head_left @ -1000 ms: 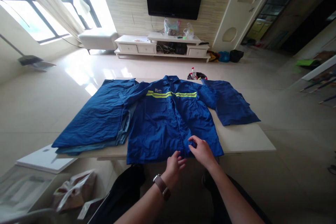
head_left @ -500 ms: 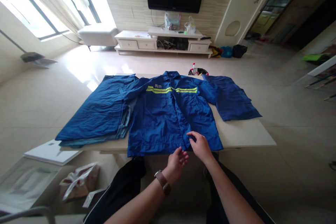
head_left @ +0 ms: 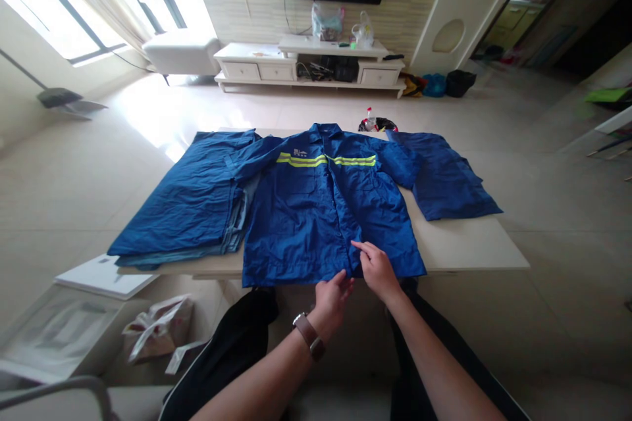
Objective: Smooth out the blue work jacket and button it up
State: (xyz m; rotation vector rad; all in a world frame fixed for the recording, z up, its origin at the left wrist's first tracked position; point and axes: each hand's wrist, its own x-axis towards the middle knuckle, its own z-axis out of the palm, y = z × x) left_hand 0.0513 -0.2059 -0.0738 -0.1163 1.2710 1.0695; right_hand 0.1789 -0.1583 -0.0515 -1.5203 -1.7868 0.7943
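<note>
A blue work jacket [head_left: 316,210] with a yellow reflective stripe lies front-up on a beige table [head_left: 459,243], its hem at the near edge. My left hand [head_left: 332,295], a brown watch on its wrist, touches the bottom hem at the front opening with curled fingers. My right hand [head_left: 378,268] rests on the hem just right of the opening, fingers bent onto the cloth. Left of the jacket lies a stack of folded blue garments [head_left: 190,204]. The jacket's right sleeve [head_left: 447,177] spreads across the table to the right.
A small bottle and a dark object [head_left: 375,123] sit at the table's far edge. A white board [head_left: 106,276] and a paper bag [head_left: 153,332] lie on the floor at left. A white TV cabinet [head_left: 306,69] and a wall television stand beyond.
Both hands have shifted slightly along the jacket's bottom hem toward the front opening. The camera has tilted a little, so the table sits higher in view.
</note>
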